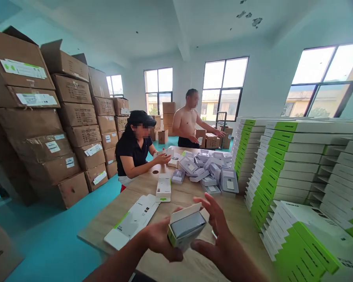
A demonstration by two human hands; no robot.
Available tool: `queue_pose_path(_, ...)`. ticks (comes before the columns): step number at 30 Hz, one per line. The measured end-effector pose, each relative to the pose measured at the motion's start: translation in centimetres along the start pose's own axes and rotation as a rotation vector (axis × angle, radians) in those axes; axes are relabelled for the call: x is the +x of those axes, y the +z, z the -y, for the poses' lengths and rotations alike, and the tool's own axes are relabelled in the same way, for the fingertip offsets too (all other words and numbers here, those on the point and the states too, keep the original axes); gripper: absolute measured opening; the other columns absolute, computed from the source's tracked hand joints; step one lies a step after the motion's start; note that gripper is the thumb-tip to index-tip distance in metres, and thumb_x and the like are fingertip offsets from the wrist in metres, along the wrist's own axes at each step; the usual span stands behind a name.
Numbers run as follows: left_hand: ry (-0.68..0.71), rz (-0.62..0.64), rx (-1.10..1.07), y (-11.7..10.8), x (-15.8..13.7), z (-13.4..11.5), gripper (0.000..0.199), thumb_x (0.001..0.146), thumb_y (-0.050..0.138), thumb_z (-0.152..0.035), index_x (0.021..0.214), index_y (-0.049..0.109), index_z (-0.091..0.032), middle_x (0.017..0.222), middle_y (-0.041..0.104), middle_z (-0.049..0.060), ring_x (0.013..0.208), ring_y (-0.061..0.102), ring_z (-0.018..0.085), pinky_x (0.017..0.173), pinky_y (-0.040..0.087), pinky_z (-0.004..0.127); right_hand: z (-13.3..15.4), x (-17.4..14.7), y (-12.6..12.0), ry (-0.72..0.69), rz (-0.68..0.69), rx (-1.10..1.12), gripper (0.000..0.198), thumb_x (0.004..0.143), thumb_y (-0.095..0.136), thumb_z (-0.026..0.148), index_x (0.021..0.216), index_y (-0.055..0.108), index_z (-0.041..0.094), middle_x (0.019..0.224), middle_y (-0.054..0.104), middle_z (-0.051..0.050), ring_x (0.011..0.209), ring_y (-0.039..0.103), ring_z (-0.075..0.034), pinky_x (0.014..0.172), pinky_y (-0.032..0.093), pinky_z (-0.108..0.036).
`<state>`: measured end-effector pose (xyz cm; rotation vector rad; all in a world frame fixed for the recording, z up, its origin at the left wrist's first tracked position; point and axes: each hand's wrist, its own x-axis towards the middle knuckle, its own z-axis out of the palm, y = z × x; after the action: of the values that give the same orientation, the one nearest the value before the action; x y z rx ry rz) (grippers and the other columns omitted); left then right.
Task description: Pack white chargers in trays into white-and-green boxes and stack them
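My left hand (pixel 161 239) is closed round a small white and green carton (pixel 181 239), gripping it from the left. The carton's end faces me with its flaps raised, and a pale grey insert (pixel 188 225) fills the opening. On the other side, my right hand (pixel 216 231) has its fingers spread apart. Its thumb is close to the carton's lower right and its fingertips are near the raised flap; I cannot tell whether they touch. Flat white cartons (pixel 135 219) lie on the table beyond my left forearm, and a closed white box (pixel 164 187) sits behind them.
Plastic trays (pixel 200 168) are heaped mid-table. Tall stacks of white and green boxes (pixel 278 156) line the right side. A person in a black top (pixel 135 150) handles a box across the table; a shirtless person (pixel 188 119) stands behind. Brown cartons (pixel 78 113) are piled left.
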<state>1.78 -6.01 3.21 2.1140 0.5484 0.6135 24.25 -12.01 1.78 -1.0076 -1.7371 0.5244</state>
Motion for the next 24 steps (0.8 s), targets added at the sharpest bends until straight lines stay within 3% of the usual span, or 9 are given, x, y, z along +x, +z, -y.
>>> queue_pose_path(2, -0.003, -0.013, -0.281, 2.1, -0.4, 0.1, 0.075, 0.071, 0.075, -0.071, 0.125, 0.057, -0.021, 0.104, 0.072, 0.006, 0.097, 0.072, 0.028, 0.084, 0.060, 0.039, -1.4, -2.0, 0.9, 0.138, -0.096, 0.166, 0.083, 0.088, 0.076, 0.046, 0.158, 0.034, 0.033, 0.128, 0.072, -0.011, 0.108, 0.075, -0.025, 0.088, 0.063, -0.036)
queue_pose_path(5, -0.021, -0.357, -0.654, 5.8, -1.5, 1.0, 0.065, 0.073, 0.089, -0.053, 0.120, 0.052, -0.026, 0.101, 0.071, 0.004, 0.095, 0.073, 0.026, 0.079, 0.058, 0.034, -2.6, -5.0, 1.4, 0.263, -0.292, 0.275, 0.072, 0.085, 0.079, 0.051, 0.147, 0.048, 0.032, 0.118, 0.076, -0.009, 0.099, 0.077, -0.024, 0.080, 0.065, -0.032)
queue_pose_path(6, -0.018, -0.476, -0.686, 6.9, -2.1, 1.2, 0.065, 0.075, 0.090, -0.049, 0.122, 0.049, -0.029, 0.105, 0.071, 0.004, 0.096, 0.073, 0.024, 0.078, 0.058, 0.032, -2.9, -5.9, 1.4, 0.275, -0.310, 0.264, 0.068, 0.083, 0.080, 0.052, 0.142, 0.053, 0.031, 0.116, 0.077, -0.009, 0.098, 0.076, -0.024, 0.078, 0.065, -0.032)
queue_pose_path(8, -0.013, -0.577, -0.676, 8.5, -3.3, 1.8, 0.066, 0.084, 0.086, -0.044, 0.131, 0.042, -0.034, 0.117, 0.068, 0.005, 0.103, 0.072, 0.023, 0.081, 0.058, 0.033, -3.2, -7.3, 1.2, 0.282, -0.287, 0.195, 0.058, 0.082, 0.081, 0.053, 0.131, 0.062, 0.029, 0.109, 0.078, -0.008, 0.093, 0.076, -0.024, 0.077, 0.065, -0.033)
queue_pose_path(12, -0.102, -0.508, -0.548, 9.8, -5.7, 2.8, 0.056, 0.096, 0.072, -0.048, 0.143, 0.042, -0.034, 0.124, 0.067, 0.008, 0.113, 0.070, 0.025, 0.093, 0.058, 0.038, -4.3, -9.5, 1.2, 0.233, -0.257, 0.095, 0.058, 0.085, 0.080, 0.051, 0.134, 0.060, 0.028, 0.116, 0.077, -0.011, 0.099, 0.076, -0.025, 0.080, 0.065, -0.033)
queue_pose_path(15, -0.169, -0.477, -0.428, 10.5, -6.8, 3.6, 0.058, 0.097, 0.067, -0.056, 0.145, 0.047, -0.031, 0.136, 0.064, 0.012, 0.116, 0.070, 0.028, 0.095, 0.060, 0.039, -5.4, -11.2, 1.9, 0.051, -0.325, 0.089, 0.058, 0.089, 0.079, 0.043, 0.139, 0.052, 0.031, 0.124, 0.075, -0.011, 0.108, 0.076, -0.024, 0.083, 0.065, -0.031)
queue_pose_path(18, -0.135, -0.491, -0.260, 10.8, -7.1, 4.0, 0.049, 0.101, 0.060, -0.055, 0.143, 0.055, -0.030, 0.151, 0.053, 0.012, 0.121, 0.067, 0.029, 0.097, 0.061, 0.038, -5.9, -11.7, 2.1, -0.095, -0.388, -0.062, 0.042, 0.092, 0.076, 0.039, 0.130, 0.062, 0.032, 0.114, 0.078, -0.008, 0.104, 0.078, -0.024, 0.084, 0.066, -0.033)
queue_pose_path(21, -0.041, -0.447, -0.032, 10.0, -7.0, 4.0, 0.033, 0.106, 0.054, -0.039, 0.137, 0.062, -0.033, 0.148, 0.056, 0.008, 0.133, 0.059, 0.028, 0.106, 0.055, 0.036, -5.2, -10.6, 1.2, -0.166, -0.265, -0.231, 0.027, 0.094, 0.072, 0.036, 0.121, 0.073, 0.032, 0.110, 0.078, -0.007, 0.094, 0.079, -0.024, 0.077, 0.067, -0.032)
queue_pose_path(24, 0.029, -0.353, 0.171, 8.5, -6.8, 3.4, 0.036, 0.104, 0.054, -0.026, 0.138, 0.060, -0.036, 0.144, 0.059, 0.006, 0.134, 0.057, 0.026, 0.110, 0.051, 0.034, -4.1, -9.2, 0.0, -0.208, -0.100, -0.226, 0.023, 0.095, 0.068, 0.030, 0.116, 0.075, 0.034, 0.112, 0.076, -0.006, 0.090, 0.078, -0.020, 0.074, 0.066, -0.028)
